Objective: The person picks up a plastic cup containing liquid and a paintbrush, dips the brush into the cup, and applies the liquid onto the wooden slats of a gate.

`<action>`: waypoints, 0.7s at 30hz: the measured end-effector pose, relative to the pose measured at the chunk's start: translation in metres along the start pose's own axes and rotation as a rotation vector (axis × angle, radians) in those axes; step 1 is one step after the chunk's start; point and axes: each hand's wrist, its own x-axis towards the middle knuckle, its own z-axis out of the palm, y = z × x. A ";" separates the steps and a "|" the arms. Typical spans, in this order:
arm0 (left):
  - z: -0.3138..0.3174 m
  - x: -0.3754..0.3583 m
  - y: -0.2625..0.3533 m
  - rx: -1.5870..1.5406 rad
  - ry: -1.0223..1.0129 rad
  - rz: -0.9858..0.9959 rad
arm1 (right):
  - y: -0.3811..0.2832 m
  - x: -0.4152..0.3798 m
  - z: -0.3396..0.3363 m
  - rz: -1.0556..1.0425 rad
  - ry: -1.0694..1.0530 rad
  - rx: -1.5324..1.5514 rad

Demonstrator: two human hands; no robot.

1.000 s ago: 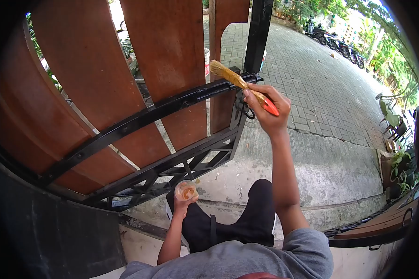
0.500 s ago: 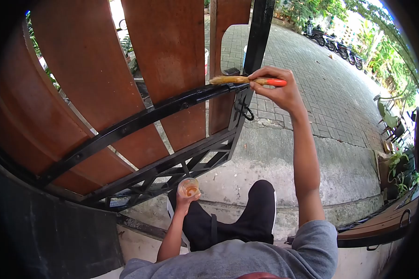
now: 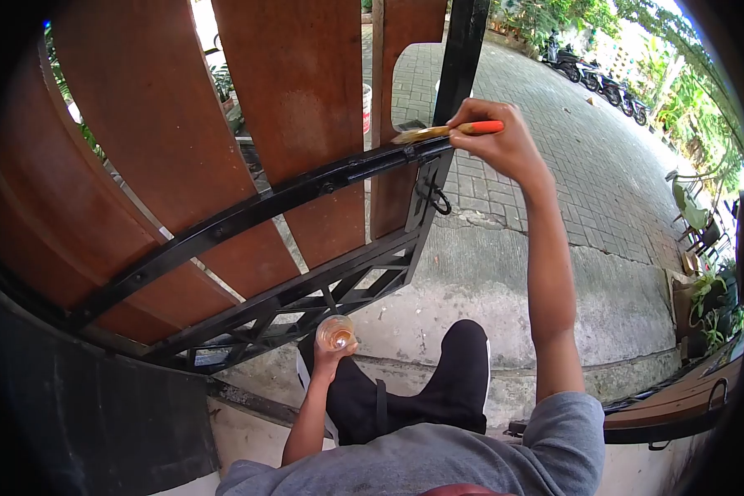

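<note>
My right hand [image 3: 500,140] pinches a paintbrush [image 3: 478,127] with an orange-red handle end. The bristles point left and lie at the black metal rail [image 3: 322,183] of the gate, near its upright post. Low in front of my body, my left hand [image 3: 332,357] is wrapped round a clear plastic cup [image 3: 336,332] with some amber liquid in it. Brown wooden panels [image 3: 289,83] stand behind the curved rail.
Below the panels runs a black metal lattice [image 3: 306,310]. A ring latch [image 3: 441,201] hangs by the post. Beyond are grey paving [image 3: 546,149], parked motorcycles [image 3: 591,73] and potted plants [image 3: 707,302]. Another gate part [image 3: 670,409] is at lower right.
My right hand has moved slightly up, and the brush bristles have shifted right along the rail towards the post. My left hand with the cup has hardly moved.
</note>
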 end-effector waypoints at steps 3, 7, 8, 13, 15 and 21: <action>0.002 -0.002 0.006 0.003 -0.007 -0.039 | -0.002 -0.002 -0.009 -0.037 0.028 -0.117; 0.002 0.003 0.002 0.012 -0.013 -0.015 | -0.024 -0.003 -0.011 0.022 -0.082 0.094; 0.003 0.003 0.002 0.018 -0.011 0.004 | -0.024 0.000 -0.007 -0.015 -0.099 0.073; 0.000 0.005 -0.004 0.022 -0.013 0.022 | -0.017 0.017 0.004 -0.192 0.015 0.050; -0.002 0.006 -0.006 0.040 -0.008 0.006 | -0.019 0.009 0.000 -0.177 0.108 0.184; 0.000 -0.001 0.000 0.001 -0.004 -0.036 | -0.012 -0.002 0.018 -0.331 0.023 -0.018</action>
